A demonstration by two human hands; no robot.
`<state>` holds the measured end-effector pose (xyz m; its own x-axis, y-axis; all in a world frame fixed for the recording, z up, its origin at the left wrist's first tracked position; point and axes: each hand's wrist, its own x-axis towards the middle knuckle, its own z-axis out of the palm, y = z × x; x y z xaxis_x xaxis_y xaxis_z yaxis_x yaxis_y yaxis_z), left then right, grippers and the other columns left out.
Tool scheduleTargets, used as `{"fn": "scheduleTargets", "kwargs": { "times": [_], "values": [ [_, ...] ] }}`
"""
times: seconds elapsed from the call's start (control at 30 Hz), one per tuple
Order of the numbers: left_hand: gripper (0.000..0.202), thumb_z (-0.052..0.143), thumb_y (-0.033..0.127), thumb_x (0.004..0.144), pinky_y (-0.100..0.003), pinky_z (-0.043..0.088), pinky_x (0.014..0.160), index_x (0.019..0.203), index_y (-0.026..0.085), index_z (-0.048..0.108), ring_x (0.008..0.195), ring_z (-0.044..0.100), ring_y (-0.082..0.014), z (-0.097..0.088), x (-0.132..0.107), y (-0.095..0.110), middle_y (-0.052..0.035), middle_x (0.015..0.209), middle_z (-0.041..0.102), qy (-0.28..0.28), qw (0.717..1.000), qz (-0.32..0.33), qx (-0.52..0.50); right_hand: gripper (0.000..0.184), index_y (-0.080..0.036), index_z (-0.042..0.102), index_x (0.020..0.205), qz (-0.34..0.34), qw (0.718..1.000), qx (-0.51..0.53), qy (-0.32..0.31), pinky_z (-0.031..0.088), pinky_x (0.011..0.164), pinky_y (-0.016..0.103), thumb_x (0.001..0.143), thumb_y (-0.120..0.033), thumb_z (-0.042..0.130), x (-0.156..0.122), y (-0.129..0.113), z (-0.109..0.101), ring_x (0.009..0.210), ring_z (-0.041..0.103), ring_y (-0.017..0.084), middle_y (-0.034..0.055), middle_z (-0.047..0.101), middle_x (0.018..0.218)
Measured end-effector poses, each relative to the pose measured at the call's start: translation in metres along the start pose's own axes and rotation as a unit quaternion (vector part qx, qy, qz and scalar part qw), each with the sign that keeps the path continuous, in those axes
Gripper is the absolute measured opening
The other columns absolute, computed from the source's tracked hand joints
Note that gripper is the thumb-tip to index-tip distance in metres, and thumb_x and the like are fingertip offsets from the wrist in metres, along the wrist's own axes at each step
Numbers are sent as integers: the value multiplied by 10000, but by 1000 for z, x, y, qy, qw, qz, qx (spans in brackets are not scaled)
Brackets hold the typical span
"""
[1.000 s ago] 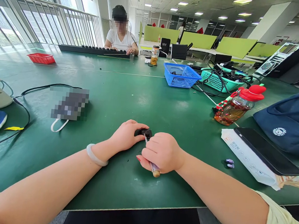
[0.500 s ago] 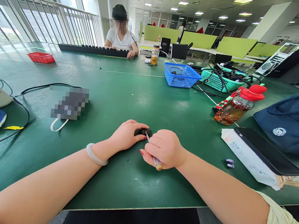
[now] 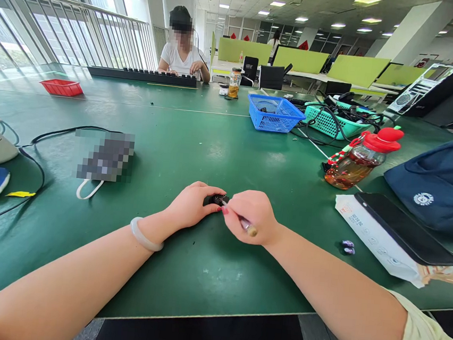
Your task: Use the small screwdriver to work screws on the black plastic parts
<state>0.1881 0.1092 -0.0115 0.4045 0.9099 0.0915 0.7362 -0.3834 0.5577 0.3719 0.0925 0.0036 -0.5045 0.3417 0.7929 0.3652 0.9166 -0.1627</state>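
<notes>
My left hand (image 3: 191, 206) rests on the green table, its fingers and thumb closed round a small black part (image 3: 216, 199) with a jagged top. What this part is, I cannot make out. In my right hand (image 3: 252, 215) is a slim hand tool (image 3: 248, 226) with a metallic, purplish handle and a round tan end. Its thin silvery shaft points left and meets the right end of the black part. The tip's shape is too small to tell. Tiny dark bits lie on the table just below my hands.
A pixelated device (image 3: 107, 157) with a white loop lies left. To the right are two small purple-wrapped pieces (image 3: 348, 247), a black phone (image 3: 408, 230) on a white packet, and a red-lidded bottle (image 3: 351, 166). A blue basket (image 3: 275, 122) stands ahead; a person (image 3: 183, 53) sits across the table.
My right hand has tilted and risen a little, swinging the tool's handle end up and to the right. My left hand has stayed put. The person opposite has lifted a hand.
</notes>
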Motion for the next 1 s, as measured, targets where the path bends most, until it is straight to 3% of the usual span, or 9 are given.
{"fn": "scheduleTargets", "kwargs": {
  "times": [0.13, 0.33, 0.57, 0.83, 1.0],
  "values": [
    [356, 620, 366, 867, -408, 482, 1019, 1206, 271, 676, 1115, 590, -259, 0, 1, -1, -46, 1125, 702, -8, 1000, 2, -7, 385, -222, 262, 549, 103, 992, 68, 16, 255, 446, 257, 897, -199, 426, 1, 3, -5, 434, 259, 95, -48, 298, 463],
    [369, 640, 330, 862, -404, 482, 1014, 1223, 257, 668, 1118, 586, -264, 0, 1, 0, -55, 1103, 699, -15, 1000, 2, -3, 429, -211, 312, 510, 199, 976, 92, -3, 265, 465, 256, 922, -282, 407, 3, 2, -7, 432, 310, 85, -43, 339, 449],
    [390, 636, 313, 852, -411, 481, 1020, 1239, 265, 654, 1138, 582, -266, -1, 2, 0, -37, 1153, 703, -19, 1000, 6, -4, 458, -204, 367, 505, 245, 964, 105, 5, 245, 453, 246, 947, -323, 395, 6, 2, -9, 437, 290, 77, -50, 310, 456],
    [355, 694, 333, 828, -387, 500, 983, 1179, 279, 691, 1079, 600, -256, -1, 0, 3, -15, 1044, 729, -22, 999, 31, -4, 508, -201, 385, 477, 158, 985, 41, 61, 273, 439, 243, 975, -300, 410, -1, 2, -11, 407, 354, 74, -41, 375, 421],
    [332, 682, 326, 841, -379, 497, 989, 1170, 285, 697, 1101, 593, -247, 0, 0, 3, -10, 1063, 729, -16, 999, 35, 2, 439, -210, 430, 525, 19, 997, 14, 77, 299, 449, 247, 963, -240, 433, -2, 0, -10, 410, 357, 87, -41, 417, 426]
  ]
}}
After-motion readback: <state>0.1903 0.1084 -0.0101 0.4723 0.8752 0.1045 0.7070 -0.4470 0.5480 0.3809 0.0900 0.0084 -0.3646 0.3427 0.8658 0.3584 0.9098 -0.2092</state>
